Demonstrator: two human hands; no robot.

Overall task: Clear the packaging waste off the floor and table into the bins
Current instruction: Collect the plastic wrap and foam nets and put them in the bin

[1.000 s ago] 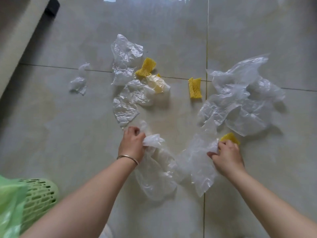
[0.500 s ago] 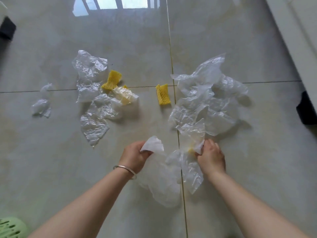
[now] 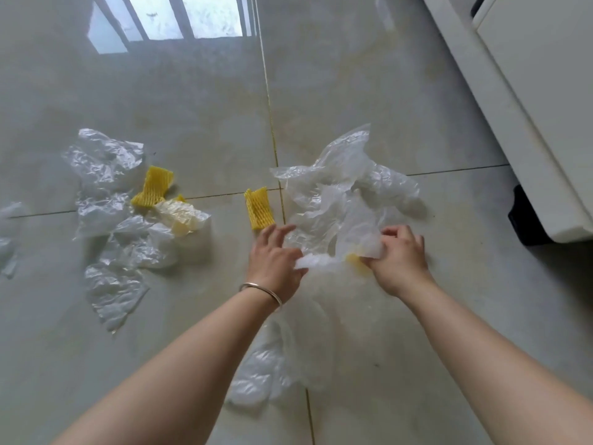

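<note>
Head view: a clear plastic sheet is seen crumpled on the tiled floor, with its near edge gathered between the two hands. The right hand is closed on a bunch of this plastic together with a yellow foam scrap. The left hand is held just beside it, thumb and palm pinching a white wad of plastic while the fingers are spread over the sheet; a bangle is worn on that wrist. More thin plastic hangs below the hands towards the floor. A yellow foam net lies just left of the left hand, and another lies farther left among a second heap of plastic. White furniture stands at the right.
</note>
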